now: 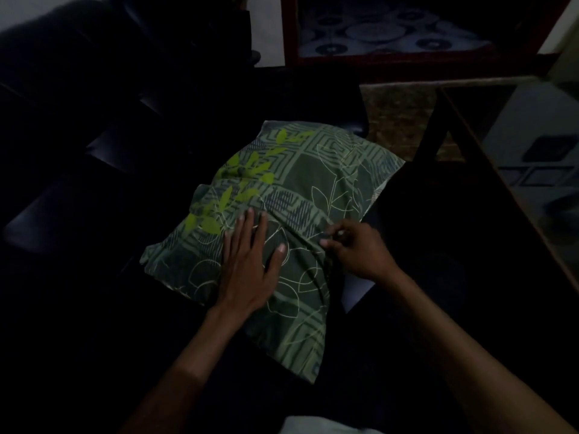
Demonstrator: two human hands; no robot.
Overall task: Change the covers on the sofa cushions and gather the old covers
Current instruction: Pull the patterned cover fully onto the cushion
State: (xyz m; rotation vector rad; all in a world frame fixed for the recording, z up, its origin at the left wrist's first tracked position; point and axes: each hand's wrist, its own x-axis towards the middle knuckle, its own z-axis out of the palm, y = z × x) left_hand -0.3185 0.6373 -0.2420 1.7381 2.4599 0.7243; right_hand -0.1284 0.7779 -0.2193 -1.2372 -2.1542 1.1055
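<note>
Now I am pressing my left hand (250, 264), fingers straight, flat on the green cushion cover (300, 183), while my right hand (357, 249) is pinching its fabric just beside.

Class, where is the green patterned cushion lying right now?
In the head view, the green patterned cushion lies mid-frame on the dark sofa, under the flat left hand, while the right hand pinches its cover.
</note>
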